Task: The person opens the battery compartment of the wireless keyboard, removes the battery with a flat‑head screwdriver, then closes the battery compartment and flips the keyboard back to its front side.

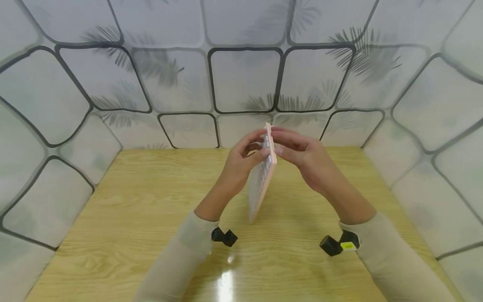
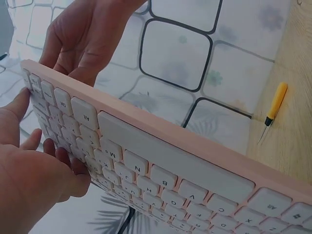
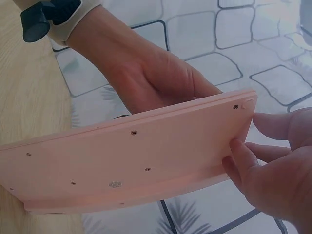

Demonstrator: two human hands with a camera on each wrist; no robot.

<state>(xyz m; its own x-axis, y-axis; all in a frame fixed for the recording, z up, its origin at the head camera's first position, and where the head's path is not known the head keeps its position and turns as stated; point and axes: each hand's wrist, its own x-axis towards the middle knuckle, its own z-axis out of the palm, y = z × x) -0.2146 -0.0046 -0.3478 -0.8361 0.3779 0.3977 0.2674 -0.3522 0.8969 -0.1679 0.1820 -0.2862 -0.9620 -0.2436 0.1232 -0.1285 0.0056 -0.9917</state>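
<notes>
A pink keyboard (image 1: pixel 263 178) with white keys stands on its edge between both hands, its narrow far end raised above its near end. My left hand (image 1: pixel 241 161) holds that far end from the key side, its curled fingers against the keys (image 2: pixel 146 180). From the back side, my right hand (image 1: pixel 307 157) grips the same end, with the thumb near a corner. Several small screws show in the plain pink back (image 3: pixel 97 156) in the right wrist view. Whether the keyboard's near end touches the table cannot be told.
A yellow-handled screwdriver (image 2: pixel 276 106) with a thin shaft lies on the wood-grain table (image 1: pixel 151 188) in the left wrist view. White padded-looking panels (image 1: pixel 245 79) with dark outlines and leaf prints stand behind and at both sides. Black devices (image 1: pixel 224 237) sit on the wrists.
</notes>
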